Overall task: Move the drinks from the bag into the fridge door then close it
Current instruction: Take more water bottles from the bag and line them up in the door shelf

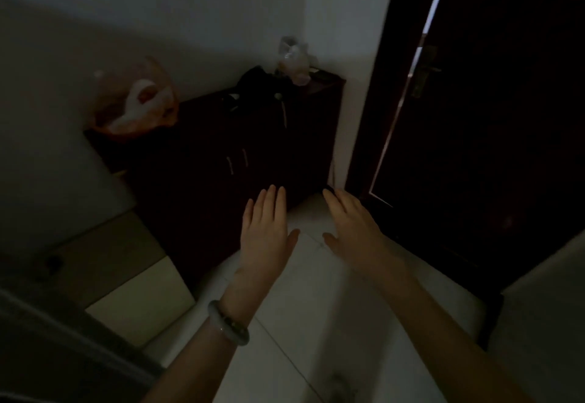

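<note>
The room is dim. My left hand [264,231] and my right hand [351,228] are both held out flat over the tiled floor, fingers straight, holding nothing. Beyond them stands a dark low cabinet [221,162]. An orange and white plastic bag [139,105] sits on its left end, well beyond both hands. A dark bag [259,86] and a clear plastic bag [292,57] sit on its right end. No drinks and no fridge can be made out.
A dark door [474,117] stands at the right, a bright slit along its edge. A pale surface [47,181] fills the left side, with a beige box [126,276] below it. Pale floor tiles [316,307] lie under my arms.
</note>
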`<state>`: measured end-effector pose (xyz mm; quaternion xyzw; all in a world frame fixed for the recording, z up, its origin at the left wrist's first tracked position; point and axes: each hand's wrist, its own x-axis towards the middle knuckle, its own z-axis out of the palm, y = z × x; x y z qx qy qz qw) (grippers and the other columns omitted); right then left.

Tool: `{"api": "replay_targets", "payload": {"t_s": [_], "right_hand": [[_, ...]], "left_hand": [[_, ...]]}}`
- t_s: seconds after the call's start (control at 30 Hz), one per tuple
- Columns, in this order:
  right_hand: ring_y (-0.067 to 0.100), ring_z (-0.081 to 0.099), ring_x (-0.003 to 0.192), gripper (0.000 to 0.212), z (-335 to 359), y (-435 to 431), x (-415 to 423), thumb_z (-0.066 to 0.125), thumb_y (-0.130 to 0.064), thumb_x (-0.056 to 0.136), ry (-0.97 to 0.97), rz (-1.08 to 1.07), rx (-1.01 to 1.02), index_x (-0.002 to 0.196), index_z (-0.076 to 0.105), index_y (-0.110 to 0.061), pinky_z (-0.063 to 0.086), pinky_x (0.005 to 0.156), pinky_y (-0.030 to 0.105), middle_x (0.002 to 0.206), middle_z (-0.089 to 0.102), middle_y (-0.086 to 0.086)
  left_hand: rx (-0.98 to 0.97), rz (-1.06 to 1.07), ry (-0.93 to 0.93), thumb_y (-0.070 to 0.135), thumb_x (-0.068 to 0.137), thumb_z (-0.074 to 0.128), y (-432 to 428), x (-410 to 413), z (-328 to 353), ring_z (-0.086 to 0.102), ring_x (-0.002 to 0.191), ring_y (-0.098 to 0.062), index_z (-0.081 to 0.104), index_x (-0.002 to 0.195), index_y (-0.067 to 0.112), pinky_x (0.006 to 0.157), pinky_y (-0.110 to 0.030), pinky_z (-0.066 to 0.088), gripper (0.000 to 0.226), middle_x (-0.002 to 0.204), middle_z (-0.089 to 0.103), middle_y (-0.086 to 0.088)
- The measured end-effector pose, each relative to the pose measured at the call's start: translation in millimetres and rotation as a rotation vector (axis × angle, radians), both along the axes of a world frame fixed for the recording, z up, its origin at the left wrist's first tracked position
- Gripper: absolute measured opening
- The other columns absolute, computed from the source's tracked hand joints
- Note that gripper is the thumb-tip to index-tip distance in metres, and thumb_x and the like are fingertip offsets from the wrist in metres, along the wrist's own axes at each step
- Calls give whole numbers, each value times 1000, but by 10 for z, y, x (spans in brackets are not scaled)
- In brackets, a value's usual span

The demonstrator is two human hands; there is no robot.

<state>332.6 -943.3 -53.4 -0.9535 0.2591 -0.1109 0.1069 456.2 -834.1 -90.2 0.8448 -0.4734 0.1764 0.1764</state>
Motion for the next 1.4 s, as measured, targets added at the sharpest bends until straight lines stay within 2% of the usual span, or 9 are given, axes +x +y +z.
{"api": "replay_targets", "payload": {"t_s": [0.17, 0.57, 0.73, 0.83, 0.93, 1.03, 1.2, 1.3, 1.4], "right_hand": [[25, 11, 141, 73, -95, -363, 838, 55, -22, 90, 0, 155, 12, 147, 10, -15, 14, 113, 34, 155, 13, 11], [25, 13, 141, 76, 150, -1462, 3066, 60, -23, 88, -61, 523, 16, 147, 13, -15, 15, 113, 32, 154, 15, 12], [22, 15, 141, 73, 275, -1607, 3895, 59, -25, 88, -102, 640, 15, 147, 16, -18, 20, 113, 33, 154, 18, 9], [23, 17, 140, 69, 367, -1657, 4425, 57, -24, 90, -152, 699, -14, 147, 19, -17, 22, 112, 34, 153, 21, 9], [29, 24, 138, 62, 448, -1671, 4975, 56, -17, 90, -236, 740, -65, 144, 27, -13, 25, 111, 37, 149, 29, 14], [35, 35, 131, 53, 501, -1625, 5533, 55, -9, 88, -340, 778, -102, 138, 37, -5, 32, 106, 42, 140, 40, 20], [36, 48, 113, 49, 642, -1341, 6384, 53, -2, 82, -405, 898, -64, 130, 44, -9, 47, 90, 44, 130, 49, 19], [34, 44, 121, 43, 622, -1161, 6878, 43, -11, 84, -350, 951, -117, 126, 50, -7, 39, 99, 42, 132, 49, 17], [29, 45, 120, 42, 494, -1022, 7304, 47, -13, 87, -219, 978, -151, 129, 48, -11, 37, 98, 39, 131, 51, 12]], "left_hand": [[2, 178, 76, 35, 77, 70, -140, 636, -103, 37, 131, -34, 33, 139, 2, 109, -48, 26, 79, 142, 40, -20], [3, 548, 35, 21, 71, 76, -692, 2369, 85, 48, 122, -36, 45, 130, 0, 102, -53, 31, 69, 131, 52, -22], [-47, 690, 42, 10, 83, 56, -571, 3010, 181, 43, 126, -40, 42, 132, -1, 103, -57, 27, 52, 136, 46, -23], [-53, 753, 66, 28, 84, 36, -385, 3427, 263, 45, 122, -43, 43, 132, -2, 98, -62, 32, 57, 134, 47, -24], [-26, 783, 13, 39, 79, 34, -157, 3910, 337, 49, 118, -44, 42, 131, -4, 95, -64, 33, 68, 130, 50, -26], [-45, 845, -44, 23, 76, 29, 22, 4492, 442, 50, 117, -41, 43, 130, 0, 99, -60, 32, 60, 128, 53, -23], [78, 684, -67, 25, 90, 22, 105, 5374, 576, 45, 122, -38, 43, 134, 3, 103, -51, 34, 53, 132, 50, -20], [84, 440, -96, 7, 75, 66, 12, 5808, 507, 52, 115, -36, 57, 119, 2, 96, -45, 43, 46, 127, 55, -19], [219, 327, 20, 9, 69, 72, -51, 6119, 281, 58, 106, -35, 64, 101, 5, 86, -46, 51, 33, 113, 62, -17]]}}
